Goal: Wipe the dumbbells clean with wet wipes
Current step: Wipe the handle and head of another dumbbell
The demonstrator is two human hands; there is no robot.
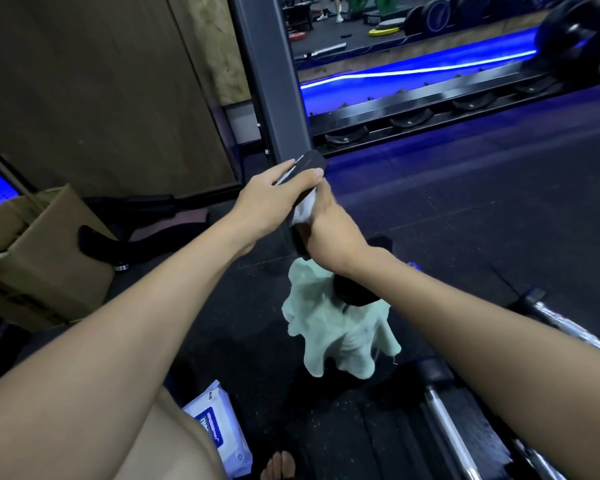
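**A:** What is lying closest to the viewer?

**B:** A bare knee is showing at the bottom edge, and a pack of wet wipes (219,431) is lying on the dark rubber floor (465,216) just beside it. Farther out from the pack, a dumbbell (303,188) is standing on end, its lower head sitting on a pale green towel (340,337).

**B:** Two chrome-handled dumbbells (444,420) are lying on the floor to the right of the towel.

**A:** What are the hands doing?

**B:** The left hand (271,199) is gripping the dumbbell's upper head, fingers wrapped over the top and thumb along its side. The right hand (323,223) is closing around a white wet wipe (303,211) and pressing it against the side of that head, just under the left thumb.

**A:** How should this wiping be done well?

**B:** Probably by keeping the left hand steadying the top so the weight is not tipping off the towel, while the right hand is working the wipe around every face and down the handle. Turning the dumbbell a little at a time would likely be helping reach the hidden side.
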